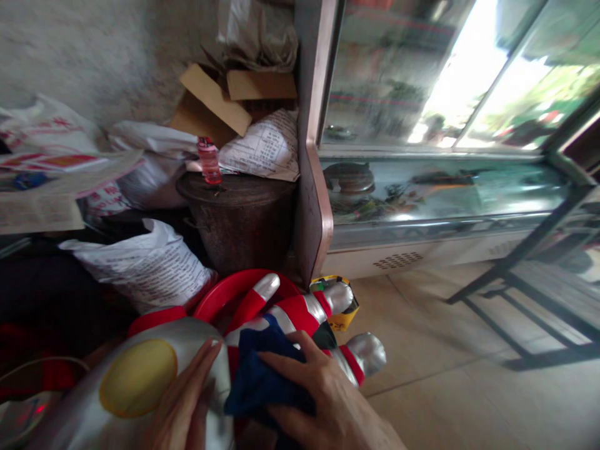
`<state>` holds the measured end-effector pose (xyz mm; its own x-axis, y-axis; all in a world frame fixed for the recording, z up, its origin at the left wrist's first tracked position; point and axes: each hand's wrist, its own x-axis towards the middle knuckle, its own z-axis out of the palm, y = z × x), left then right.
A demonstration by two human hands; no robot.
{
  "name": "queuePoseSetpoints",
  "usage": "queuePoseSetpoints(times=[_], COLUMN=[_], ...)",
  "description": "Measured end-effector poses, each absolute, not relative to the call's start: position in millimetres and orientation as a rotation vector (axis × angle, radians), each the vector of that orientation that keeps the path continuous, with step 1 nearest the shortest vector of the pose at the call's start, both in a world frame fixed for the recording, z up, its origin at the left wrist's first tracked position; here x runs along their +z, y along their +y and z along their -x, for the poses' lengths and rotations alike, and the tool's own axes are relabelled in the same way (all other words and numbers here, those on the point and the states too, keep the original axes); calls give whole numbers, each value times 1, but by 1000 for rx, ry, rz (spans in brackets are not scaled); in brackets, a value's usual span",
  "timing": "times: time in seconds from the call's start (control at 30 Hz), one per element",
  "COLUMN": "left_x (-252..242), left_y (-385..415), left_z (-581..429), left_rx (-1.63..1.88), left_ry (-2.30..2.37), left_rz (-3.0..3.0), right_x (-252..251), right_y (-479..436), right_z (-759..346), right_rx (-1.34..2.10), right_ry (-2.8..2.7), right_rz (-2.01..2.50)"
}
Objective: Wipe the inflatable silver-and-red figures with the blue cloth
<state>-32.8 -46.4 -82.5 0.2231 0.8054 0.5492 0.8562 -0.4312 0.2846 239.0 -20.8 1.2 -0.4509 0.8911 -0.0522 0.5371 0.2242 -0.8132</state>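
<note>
A stuffed toy figure [300, 312] lies in front of me, with a shiny silver head, a yellow oval eye [138, 378] and red and silver limbs. My left hand [187, 400] rests along the side of its silver head, fingers stretched out and close together. On the toy's body my right hand [328, 390] presses a dark blue cloth [265, 369], its thumb and fingers bent over the fabric. The cloth covers part of the torso. The lower edge of the picture cuts off both wrists.
Behind the toy are a red basin [218, 303] and a yellow container [344, 319]. White printed sacks [145, 265] and a dark lidded barrel [239, 219] with a pink bottle [209, 162] stand further back. A glass display cabinet [422, 240] and a wooden chair [553, 294] are at right.
</note>
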Motion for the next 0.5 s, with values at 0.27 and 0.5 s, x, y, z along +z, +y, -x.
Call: queuePoseSetpoints(times=[0.27, 0.5], left_x=[-88, -85], left_y=[-47, -48], left_z=[29, 26], left_rx=[-958, -965], left_ry=[-1620, -1629], left_rz=[2375, 2380], right_x=[-30, -90], right_y=[-11, -36], right_z=[-170, -202], right_rx=[395, 230], right_ry=[-2663, -2699], right_rz=[1357, 1053])
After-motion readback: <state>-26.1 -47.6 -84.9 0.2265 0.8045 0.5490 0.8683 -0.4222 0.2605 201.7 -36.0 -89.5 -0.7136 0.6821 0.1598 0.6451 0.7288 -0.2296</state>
